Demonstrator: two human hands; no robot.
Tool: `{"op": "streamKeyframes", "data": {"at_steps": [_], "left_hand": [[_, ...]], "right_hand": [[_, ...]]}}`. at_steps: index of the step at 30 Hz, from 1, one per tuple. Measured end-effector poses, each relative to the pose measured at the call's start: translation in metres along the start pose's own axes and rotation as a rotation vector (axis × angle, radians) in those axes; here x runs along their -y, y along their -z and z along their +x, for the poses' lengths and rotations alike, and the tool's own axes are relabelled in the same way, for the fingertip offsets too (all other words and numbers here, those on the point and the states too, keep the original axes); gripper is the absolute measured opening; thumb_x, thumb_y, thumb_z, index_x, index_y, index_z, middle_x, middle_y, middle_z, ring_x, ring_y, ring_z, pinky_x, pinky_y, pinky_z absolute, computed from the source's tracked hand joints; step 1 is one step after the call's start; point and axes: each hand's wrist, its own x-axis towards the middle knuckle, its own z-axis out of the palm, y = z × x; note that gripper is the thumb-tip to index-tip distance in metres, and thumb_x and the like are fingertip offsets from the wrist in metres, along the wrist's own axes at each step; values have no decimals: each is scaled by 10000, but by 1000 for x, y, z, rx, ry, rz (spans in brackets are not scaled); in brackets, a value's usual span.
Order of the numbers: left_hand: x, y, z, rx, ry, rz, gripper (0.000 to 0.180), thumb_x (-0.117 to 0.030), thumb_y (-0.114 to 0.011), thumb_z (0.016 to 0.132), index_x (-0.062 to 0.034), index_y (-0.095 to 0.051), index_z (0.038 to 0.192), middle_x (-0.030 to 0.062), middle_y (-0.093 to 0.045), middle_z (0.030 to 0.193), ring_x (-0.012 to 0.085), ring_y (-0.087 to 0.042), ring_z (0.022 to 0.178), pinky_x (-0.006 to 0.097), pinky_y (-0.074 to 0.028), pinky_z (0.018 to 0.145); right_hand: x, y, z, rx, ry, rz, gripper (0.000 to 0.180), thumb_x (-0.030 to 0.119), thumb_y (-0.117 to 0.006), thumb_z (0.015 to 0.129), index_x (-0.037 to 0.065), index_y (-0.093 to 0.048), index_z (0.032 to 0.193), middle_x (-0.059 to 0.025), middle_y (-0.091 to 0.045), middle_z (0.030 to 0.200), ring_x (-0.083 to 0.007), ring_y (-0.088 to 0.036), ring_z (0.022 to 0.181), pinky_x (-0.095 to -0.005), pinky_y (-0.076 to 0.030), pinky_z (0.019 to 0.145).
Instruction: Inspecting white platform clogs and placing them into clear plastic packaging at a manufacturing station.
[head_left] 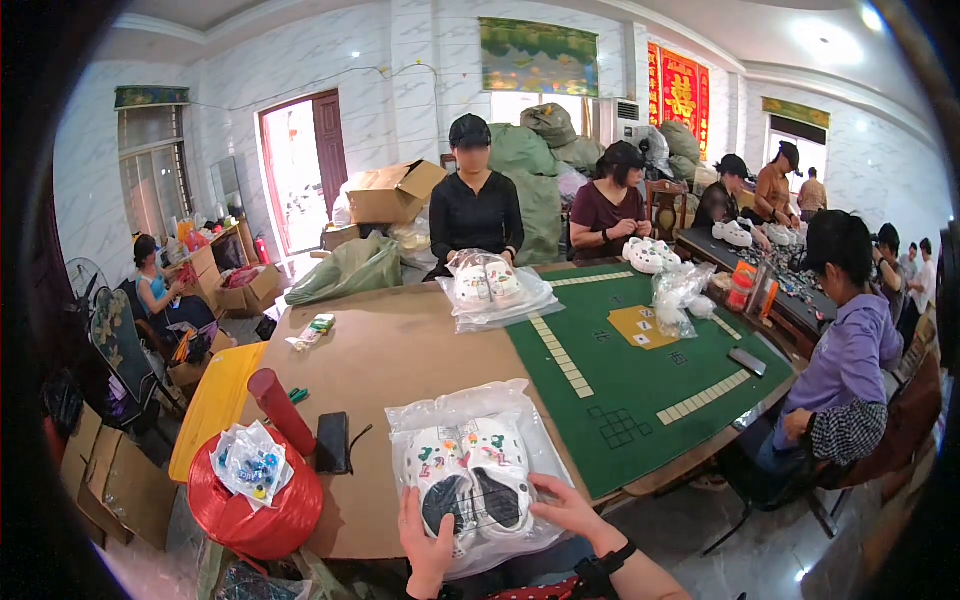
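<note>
Here we are at the brown counter (360, 525), with 2 white clogs (488, 445) side by side right before us, over clear plastic (408, 408); through the glare we can't quite tell whether they sit inside it. Our left hand (428, 540) touches the left clog, fingers spread, thumb apart; our right hand (570, 512) touches the right one, fingers spread too. Over to our left, a dark flat case (332, 445) lies beside a red cylinder (280, 408), and a red twine roll (215, 505) carries 1 small bag (247, 465).
</note>
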Motion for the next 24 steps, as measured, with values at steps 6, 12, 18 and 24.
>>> {"op": "streamKeyframes", "data": {"at_steps": [6,12,18,24], "left_hand": [[2,0,-1,-5,10,-29,718,-153,-760,790,36,-483,1425,303,-462,1477,454,-468,1337,483,-367,1125],[-2,3,-1,-1,-19,-13,712,-158,-762,797,41,-488,1423,300,-458,1481,443,-463,1345,480,-373,1121],[-10,6,0,18,-7,5,701,-166,-760,808,41,-490,1420,299,-456,1482,443,-470,1338,476,-381,1117],[-15,9,3,51,31,8,688,-148,-731,840,51,-465,1443,284,-437,1512,408,-442,1393,458,-350,1149]], "right_hand": [[7,-3,0,12,-44,71,631,176,-781,904,3,-506,1445,-116,-480,1492,-215,-481,1356,-344,-401,1138],[12,-4,-1,15,-13,8,618,120,-772,904,-10,-495,1441,-102,-481,1469,-216,-480,1347,-367,-413,1136],[-4,-1,-3,21,-49,109,610,101,-763,907,-1,-490,1443,-95,-485,1450,-214,-471,1350,-388,-426,1127],[1,-1,-2,26,-30,93,586,61,-741,911,8,-497,1441,-79,-461,1474,-209,-458,1365,-387,-434,1114]]}}
